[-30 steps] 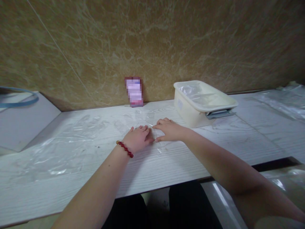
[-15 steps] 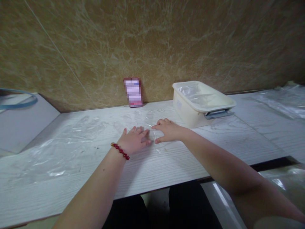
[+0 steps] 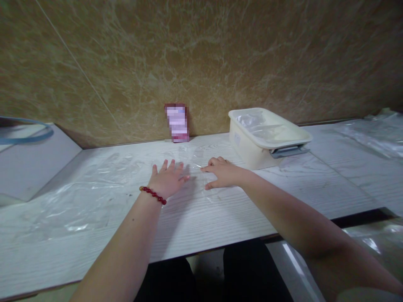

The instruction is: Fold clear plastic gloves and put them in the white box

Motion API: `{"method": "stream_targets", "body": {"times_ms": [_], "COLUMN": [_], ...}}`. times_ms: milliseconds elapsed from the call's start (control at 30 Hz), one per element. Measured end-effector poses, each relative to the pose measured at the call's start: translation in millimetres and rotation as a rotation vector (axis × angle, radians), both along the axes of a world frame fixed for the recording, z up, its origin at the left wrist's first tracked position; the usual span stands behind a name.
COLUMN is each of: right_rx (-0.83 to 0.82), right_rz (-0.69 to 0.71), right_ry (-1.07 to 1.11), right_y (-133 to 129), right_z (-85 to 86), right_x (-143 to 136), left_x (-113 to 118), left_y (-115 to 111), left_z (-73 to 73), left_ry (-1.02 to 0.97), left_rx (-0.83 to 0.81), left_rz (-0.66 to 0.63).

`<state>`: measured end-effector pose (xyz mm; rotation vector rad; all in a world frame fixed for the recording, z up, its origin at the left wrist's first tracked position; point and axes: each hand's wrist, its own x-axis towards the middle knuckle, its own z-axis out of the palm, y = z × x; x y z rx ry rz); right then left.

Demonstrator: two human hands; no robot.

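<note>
A thin clear plastic piece lies flat on the white wood-grain table, its outline hard to see. My left hand, with a red bead bracelet at the wrist, is spread palm down over the plastic's left part, holding nothing. On the right side my right hand rests with thumb and index finger apart, touching the plastic's edge. Behind the hands a phone-like item, blurred out, leans on the wall.
A cream plastic bin with clear bags inside stands at the back right. Clear plastic sheets cover the left, and more plastic lies far right. A white box with a blue band is at far left.
My left hand has slid left and slightly away from me, widening the gap between the hands. My right hand has stayed in place.
</note>
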<state>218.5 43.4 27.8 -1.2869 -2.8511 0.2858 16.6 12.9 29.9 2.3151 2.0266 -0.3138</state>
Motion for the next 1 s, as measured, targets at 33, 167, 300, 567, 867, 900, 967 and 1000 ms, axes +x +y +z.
{"method": "stream_targets", "body": {"times_ms": [33,167,300,567,867,900,967,1000], "right_rx": [0.001,0.007,0.033,0.194,0.179,0.17,0.158,0.151], "right_rz": [-0.001,-0.006,0.015,-0.072,-0.166,-0.17,-0.18,-0.182], "right_ry": [-0.002,-0.007,0.022,0.198,0.06,0.058,0.057,0.057], "right_y": [0,-1,1,13,18,19,21,22], "right_z": [-0.2,-0.5,-2.0,-13.5,-26.3,-26.3,-26.4,-26.6], "right_x": [0,0,0,-5,-10,-10,-10,-10], "left_x": [2,3,-3,-10,-7,-7,-8,-8], "left_y": [0,3,7,9,9,8,8,8], "left_z": [-1.3,-6.8,-6.9,-2.8,-4.1,-3.9,-3.2,-2.9], "left_ry": [-0.016,-0.015,0.014,-0.012,-0.006,-0.004,0.001,0.002], "left_rx": [-0.007,-0.059,-0.039,0.013,-0.043,-0.047,-0.059,-0.064], "left_rz": [-0.038,-0.031,0.102,0.137,0.138,0.135,0.126,0.121]}}
